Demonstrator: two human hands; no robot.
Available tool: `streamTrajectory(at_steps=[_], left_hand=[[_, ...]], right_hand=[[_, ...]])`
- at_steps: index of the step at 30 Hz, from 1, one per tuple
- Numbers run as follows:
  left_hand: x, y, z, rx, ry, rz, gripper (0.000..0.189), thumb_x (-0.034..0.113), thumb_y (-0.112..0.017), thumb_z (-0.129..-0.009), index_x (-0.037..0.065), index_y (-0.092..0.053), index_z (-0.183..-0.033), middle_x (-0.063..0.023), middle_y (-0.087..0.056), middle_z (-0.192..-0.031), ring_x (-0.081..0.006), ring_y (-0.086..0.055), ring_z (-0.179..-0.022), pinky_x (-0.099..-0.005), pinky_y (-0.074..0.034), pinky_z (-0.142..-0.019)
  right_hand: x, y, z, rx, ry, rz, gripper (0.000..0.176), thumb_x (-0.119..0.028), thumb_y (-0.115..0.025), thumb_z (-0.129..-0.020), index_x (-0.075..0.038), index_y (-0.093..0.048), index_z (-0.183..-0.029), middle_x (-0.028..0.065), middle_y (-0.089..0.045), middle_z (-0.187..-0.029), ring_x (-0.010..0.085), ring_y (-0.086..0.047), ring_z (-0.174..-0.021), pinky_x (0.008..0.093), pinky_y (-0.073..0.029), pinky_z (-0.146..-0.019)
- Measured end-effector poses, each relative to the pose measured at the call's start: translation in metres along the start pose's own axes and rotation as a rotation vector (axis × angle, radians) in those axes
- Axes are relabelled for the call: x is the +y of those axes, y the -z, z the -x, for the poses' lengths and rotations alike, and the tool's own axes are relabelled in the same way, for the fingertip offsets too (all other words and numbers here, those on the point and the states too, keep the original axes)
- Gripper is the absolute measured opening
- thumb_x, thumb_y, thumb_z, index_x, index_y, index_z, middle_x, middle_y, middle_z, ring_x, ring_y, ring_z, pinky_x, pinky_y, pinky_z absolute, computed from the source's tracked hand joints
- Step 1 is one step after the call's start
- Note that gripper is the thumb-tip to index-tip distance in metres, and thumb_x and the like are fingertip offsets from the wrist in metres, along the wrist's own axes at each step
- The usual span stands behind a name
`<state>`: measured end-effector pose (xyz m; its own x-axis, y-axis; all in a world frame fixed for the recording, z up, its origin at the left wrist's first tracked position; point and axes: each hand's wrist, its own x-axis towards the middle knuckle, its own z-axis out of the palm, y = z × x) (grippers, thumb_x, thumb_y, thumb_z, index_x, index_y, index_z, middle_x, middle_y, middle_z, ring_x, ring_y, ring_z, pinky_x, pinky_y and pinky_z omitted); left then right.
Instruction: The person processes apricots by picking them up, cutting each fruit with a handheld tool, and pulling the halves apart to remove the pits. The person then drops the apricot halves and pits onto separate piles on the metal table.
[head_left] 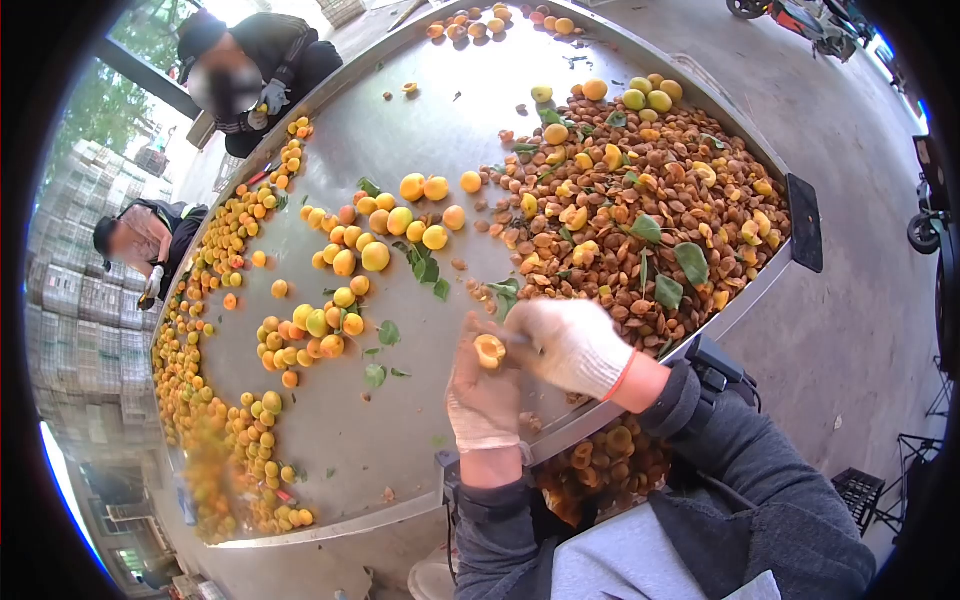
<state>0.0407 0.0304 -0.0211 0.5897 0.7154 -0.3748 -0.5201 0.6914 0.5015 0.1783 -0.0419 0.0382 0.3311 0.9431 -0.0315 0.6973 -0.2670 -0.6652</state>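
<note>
My left hand point(482, 395), in a thin pale glove, is closed on an apricot half point(489, 351) with its cut face showing. Close against it is my right hand point(572, 345), in a white knit glove with an orange cuff edge. Its fingers are curled, and a small dark shape shows at their tips; I cannot make out what it is. Both hands are above the near edge of the metal table point(440, 400). Just beyond the right hand lies a big heap of brown apricot pits point(640, 200) mixed with fruit scraps and leaves.
Whole apricots point(375, 257) lie in loose groups left of my hands, with a long row point(215, 285) along the far left side. Below the table edge, apricot halves point(610, 455) fill a container at my lap. Two people point(255, 75) work across the table. Green leaves point(425, 268) are scattered about.
</note>
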Motion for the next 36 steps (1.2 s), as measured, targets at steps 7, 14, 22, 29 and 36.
streamTrajectory(at_steps=[7,14,22,29,36], left_hand=[[0.004,0.002,0.003,-0.016,-0.010,-0.054,0.036,0.012,-0.049,-0.095,-0.004,-0.045,-0.127,-0.0167,-0.055,-0.114,-0.0296,-0.054,-0.106,-0.0440,-0.040,-0.104],[0.005,-0.007,0.012,-0.091,-0.012,-0.122,0.042,0.017,-0.049,-0.097,-0.006,-0.044,-0.132,-0.0162,-0.057,-0.116,-0.0251,-0.055,-0.109,-0.0373,-0.046,-0.096],[0.036,-0.061,0.058,-0.556,0.066,-1.062,0.049,0.006,-0.061,-0.087,-0.006,-0.046,-0.132,-0.0153,-0.050,-0.133,-0.0234,-0.053,-0.117,-0.0334,-0.038,-0.102],[0.055,-0.029,-0.114,0.086,-0.706,-1.917,0.045,0.010,-0.062,-0.081,0.005,-0.055,-0.125,-0.0157,-0.051,-0.132,-0.0289,-0.050,-0.122,-0.0348,-0.041,-0.102],[0.038,-0.021,-0.186,0.309,-0.685,-2.241,0.030,0.015,-0.061,-0.080,0.011,-0.060,-0.110,-0.0120,-0.059,-0.115,-0.0323,-0.059,-0.102,-0.0408,-0.048,-0.089]], right_hand=[[0.005,-0.012,0.009,-0.007,0.253,0.044,0.022,-0.018,-0.067,-0.081,-0.019,-0.065,-0.103,0.0087,-0.066,-0.083,0.0296,-0.066,-0.077,0.0370,-0.053,-0.064],[0.016,-0.011,0.000,0.097,0.159,-0.411,0.009,-0.010,-0.064,-0.084,-0.006,-0.067,-0.092,0.0083,-0.067,-0.082,0.0216,-0.066,-0.076,0.0325,-0.052,-0.065],[0.024,0.035,-0.005,0.214,-0.088,-0.589,0.021,-0.014,-0.068,-0.085,0.000,-0.066,-0.100,0.0062,-0.069,-0.085,0.0119,-0.064,-0.079,0.0265,-0.051,-0.073],[0.019,0.074,-0.008,0.207,-0.273,-1.123,0.020,-0.012,-0.063,-0.086,0.000,-0.064,-0.103,-0.0011,-0.057,-0.068,0.0045,-0.048,-0.049,0.0192,-0.038,-0.043],[0.023,0.073,-0.010,0.238,-0.326,-1.165,0.018,-0.011,-0.062,-0.085,0.000,-0.062,-0.100,-0.0014,-0.052,-0.058,0.0061,-0.042,-0.041,0.0201,-0.034,-0.038]])
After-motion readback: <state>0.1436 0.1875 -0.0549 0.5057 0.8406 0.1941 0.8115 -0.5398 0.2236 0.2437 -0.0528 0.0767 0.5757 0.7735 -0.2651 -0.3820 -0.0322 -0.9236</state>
